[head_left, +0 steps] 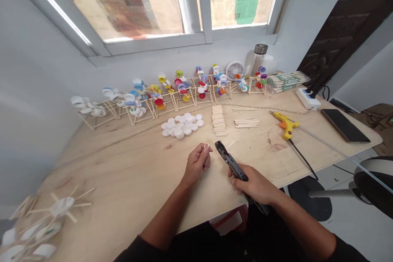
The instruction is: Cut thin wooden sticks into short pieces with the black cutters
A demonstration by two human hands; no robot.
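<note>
My left hand [197, 163] is closed in a pinch, with the pale tip of a short wooden stick [208, 145] showing between thumb and finger. A black pliers-like tool [231, 163] is in my right hand [256, 183], its head pointing up and left, a little apart from my left hand. Beyond my hands lie a group of white bottle caps [183, 124], a column of short wooden sticks [218, 120] and a bundle of longer sticks [246, 123]. A single thin stick piece [231, 144] rests on the table near the tool's head.
Several stick frames with coloured cap wheels [159, 101] line the back. A yellow glue gun [287, 124], a phone [344, 125], a power strip [308, 99] and bagged sticks [287, 80] are at right. A spoked stick wheel [62, 206] lies at left; a fan [234, 70] and bottle [258, 59] stand behind.
</note>
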